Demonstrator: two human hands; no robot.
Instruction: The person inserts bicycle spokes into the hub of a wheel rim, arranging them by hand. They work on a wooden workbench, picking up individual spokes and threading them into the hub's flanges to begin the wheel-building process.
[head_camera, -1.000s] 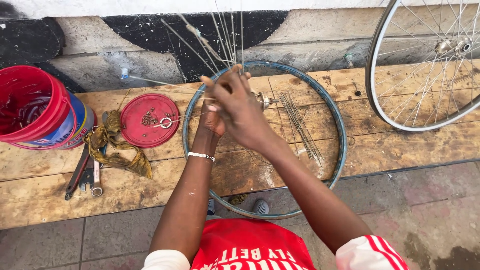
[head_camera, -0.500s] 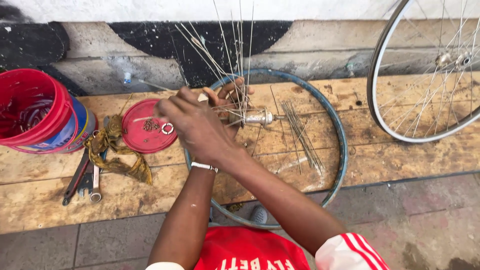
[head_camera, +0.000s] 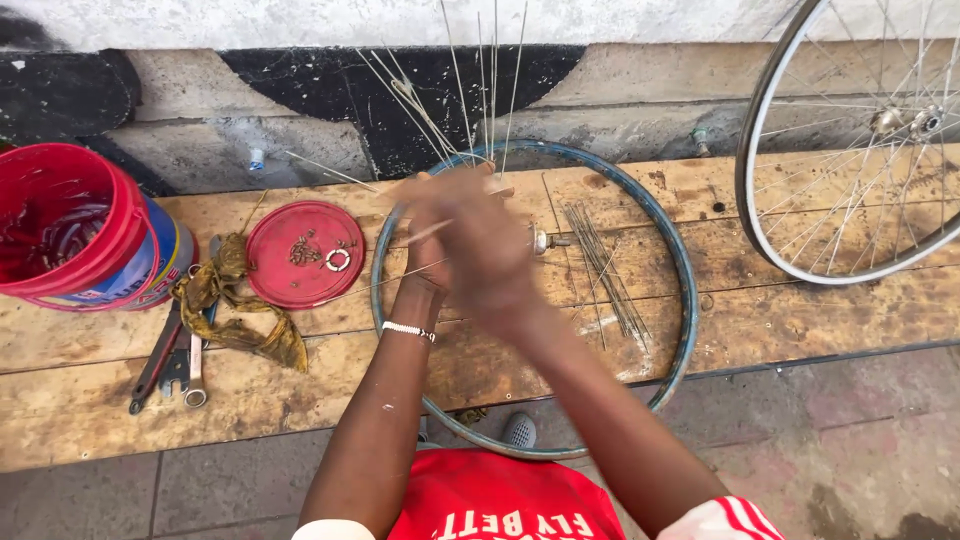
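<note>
Both hands meet over the middle of the bench, and the blur hides the detail: our right hand (head_camera: 485, 250) lies across the left hand (head_camera: 432, 262), fingers curled in, apparently pinched on a thin spoke (head_camera: 432, 232) that juts out to the left, though we cannot tell how firmly or whether the left hand grips anything at all. Just beside the hands sits the hub (head_camera: 545, 240), a small metal barrel near the centre of the blue rim (head_camera: 682, 300), which lies flat on the wooden bench (head_camera: 800, 320) with its near edge hanging over the front. More spokes (head_camera: 470, 90) fan up from the hands toward the wall, and a loose bundle of spokes (head_camera: 605, 270) lies inside the rim to the right.

We judge the spokes light, springy and slick, easy to bend if levered from the far end; best taken near the hub end between fingertip and thumb. The rim looks stiff but light, and is best held by its edge.

At left stand a red bucket (head_camera: 60, 235), a red lid (head_camera: 305, 255) holding small parts, a yellow rag (head_camera: 235, 310) and spanners (head_camera: 165, 360). A built wheel (head_camera: 850, 150) leans at right.
</note>
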